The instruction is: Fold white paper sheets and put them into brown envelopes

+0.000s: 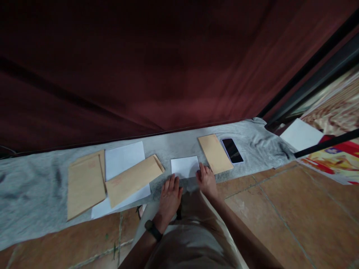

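A small white sheet of paper, seemingly folded, lies in front of me on the grey cloth. My left hand is at its lower left corner, palm down with the fingers stretched out. At the right edge of the paper, my right hand has its fingers bent and closed on the side of the sheet. A brown envelope lies flat just beyond the right hand. To the left, another brown envelope rests slantwise over larger white sheets.
More brown envelopes lie at the far left. A phone with a dark screen sits by the right envelope. Behind the grey cloth rises a dark red curtain. A red and yellow printed box and a black bar are at right.
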The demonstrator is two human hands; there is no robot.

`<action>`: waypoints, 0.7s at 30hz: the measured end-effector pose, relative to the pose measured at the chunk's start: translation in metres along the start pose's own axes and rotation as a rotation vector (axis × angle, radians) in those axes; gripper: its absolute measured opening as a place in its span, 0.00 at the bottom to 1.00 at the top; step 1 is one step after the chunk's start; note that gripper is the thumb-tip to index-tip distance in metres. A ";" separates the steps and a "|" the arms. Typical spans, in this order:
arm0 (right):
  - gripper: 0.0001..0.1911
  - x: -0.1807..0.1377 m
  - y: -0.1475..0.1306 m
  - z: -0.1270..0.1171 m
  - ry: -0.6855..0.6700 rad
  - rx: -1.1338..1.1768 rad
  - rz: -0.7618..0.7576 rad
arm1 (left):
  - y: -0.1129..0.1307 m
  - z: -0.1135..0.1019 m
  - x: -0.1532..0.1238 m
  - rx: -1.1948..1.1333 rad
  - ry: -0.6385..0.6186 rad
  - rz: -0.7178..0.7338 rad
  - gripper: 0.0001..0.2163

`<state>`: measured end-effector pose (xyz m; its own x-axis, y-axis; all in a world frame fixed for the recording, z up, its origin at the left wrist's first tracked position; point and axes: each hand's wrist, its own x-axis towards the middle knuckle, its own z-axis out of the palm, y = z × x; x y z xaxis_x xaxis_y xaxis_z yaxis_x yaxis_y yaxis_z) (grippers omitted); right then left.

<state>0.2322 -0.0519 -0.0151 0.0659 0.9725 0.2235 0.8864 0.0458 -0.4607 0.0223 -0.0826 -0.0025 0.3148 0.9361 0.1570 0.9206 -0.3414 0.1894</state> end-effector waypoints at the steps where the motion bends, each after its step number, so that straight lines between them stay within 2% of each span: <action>1: 0.26 0.010 -0.004 0.001 -0.012 -0.002 0.073 | 0.000 0.000 0.000 0.001 -0.004 -0.001 0.21; 3: 0.23 0.029 -0.010 0.002 -0.047 0.033 0.203 | 0.000 0.000 0.000 -0.001 -0.012 0.000 0.22; 5: 0.19 0.044 -0.011 0.001 -0.064 0.085 0.261 | 0.000 0.000 -0.002 -0.004 -0.017 -0.001 0.22; 10: 0.05 0.063 -0.006 -0.005 -0.101 0.352 0.276 | -0.001 0.000 -0.006 -0.057 -0.012 -0.006 0.22; 13: 0.07 0.066 -0.010 -0.016 -0.117 0.419 0.259 | -0.004 0.000 -0.005 -0.174 0.006 -0.017 0.21; 15: 0.09 0.066 -0.017 -0.030 -0.085 0.511 0.245 | -0.006 -0.003 0.000 -0.321 0.054 -0.059 0.20; 18: 0.12 0.061 -0.033 -0.057 0.044 0.656 0.158 | 0.001 -0.017 0.010 -0.666 0.131 -0.196 0.21; 21: 0.11 0.045 -0.052 -0.072 0.129 0.455 -0.017 | 0.017 -0.034 0.022 -1.133 0.105 -0.344 0.26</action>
<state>0.2222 -0.0270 0.0803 0.1345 0.9358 0.3259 0.5990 0.1852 -0.7790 0.0366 -0.0711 0.0372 0.0224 0.9997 -0.0010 0.2080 -0.0037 0.9781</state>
